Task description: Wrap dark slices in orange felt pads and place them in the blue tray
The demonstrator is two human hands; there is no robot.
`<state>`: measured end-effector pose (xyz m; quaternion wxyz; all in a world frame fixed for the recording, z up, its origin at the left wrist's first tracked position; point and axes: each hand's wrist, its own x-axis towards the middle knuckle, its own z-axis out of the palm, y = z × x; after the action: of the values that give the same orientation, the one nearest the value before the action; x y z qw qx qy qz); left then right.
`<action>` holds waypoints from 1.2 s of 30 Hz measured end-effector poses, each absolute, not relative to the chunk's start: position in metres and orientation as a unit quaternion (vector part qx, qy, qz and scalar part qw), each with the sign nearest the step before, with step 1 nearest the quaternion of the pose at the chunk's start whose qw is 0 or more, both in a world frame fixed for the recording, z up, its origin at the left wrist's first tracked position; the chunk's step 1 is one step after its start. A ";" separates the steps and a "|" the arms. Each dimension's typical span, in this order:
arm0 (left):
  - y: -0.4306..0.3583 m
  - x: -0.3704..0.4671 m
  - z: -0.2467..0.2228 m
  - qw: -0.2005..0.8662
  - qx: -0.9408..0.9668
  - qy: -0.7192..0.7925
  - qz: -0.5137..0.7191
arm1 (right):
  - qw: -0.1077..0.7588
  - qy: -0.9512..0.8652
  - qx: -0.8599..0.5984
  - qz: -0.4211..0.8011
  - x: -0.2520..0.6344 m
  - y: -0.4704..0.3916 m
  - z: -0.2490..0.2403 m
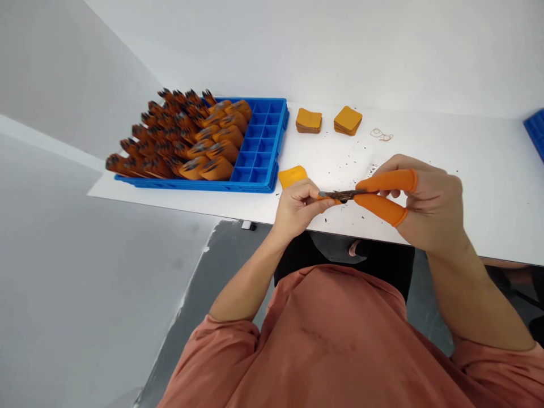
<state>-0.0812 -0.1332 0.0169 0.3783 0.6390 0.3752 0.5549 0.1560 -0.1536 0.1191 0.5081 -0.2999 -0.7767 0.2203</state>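
head view, left hand (pixel 296 208), right hand (pixel 433 207), pinching dark strip (pixel 343 195)

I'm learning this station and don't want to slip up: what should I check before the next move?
1. Left hand has a grip: ok, it pinches one end of the dark strip.
2. Right hand has a grip: ok, it pinches the other end.
3. Orange finger covers on: ok for the right thumb and forefinger.
4. White table free of debris: not ok, dark crumbs are scattered on it.
5. Blue tray lying flat on the table: ok.
6. Dark strip undamaged: cannot tell, fingers cover its ends.
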 end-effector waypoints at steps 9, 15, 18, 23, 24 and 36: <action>-0.130 -0.086 0.010 0.345 0.660 0.371 0.555 | 0.526 -0.771 -0.309 0.186 0.162 -0.154 0.112; -0.132 -0.091 -0.009 0.531 0.474 0.432 0.554 | 0.537 -0.741 -0.350 0.200 0.172 -0.156 0.109; -0.135 -0.094 -0.013 0.557 0.448 0.441 0.542 | 0.542 -0.732 -0.357 0.209 0.174 -0.155 0.106; -0.143 -0.097 -0.007 0.546 0.484 0.446 0.518 | 0.554 -0.720 -0.349 0.230 0.176 -0.153 0.103; -0.145 -0.097 -0.006 0.538 0.496 0.446 0.515 | 0.556 -0.719 -0.347 0.231 0.177 -0.153 0.103; -0.151 -0.103 -0.018 0.599 0.480 0.448 0.459 | 0.562 -0.709 -0.354 0.237 0.179 -0.148 0.096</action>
<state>-0.1034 -0.1509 -0.0183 0.5986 0.4800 0.4481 0.4588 0.1790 -0.1482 0.0963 0.5618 -0.3544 -0.7090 0.2368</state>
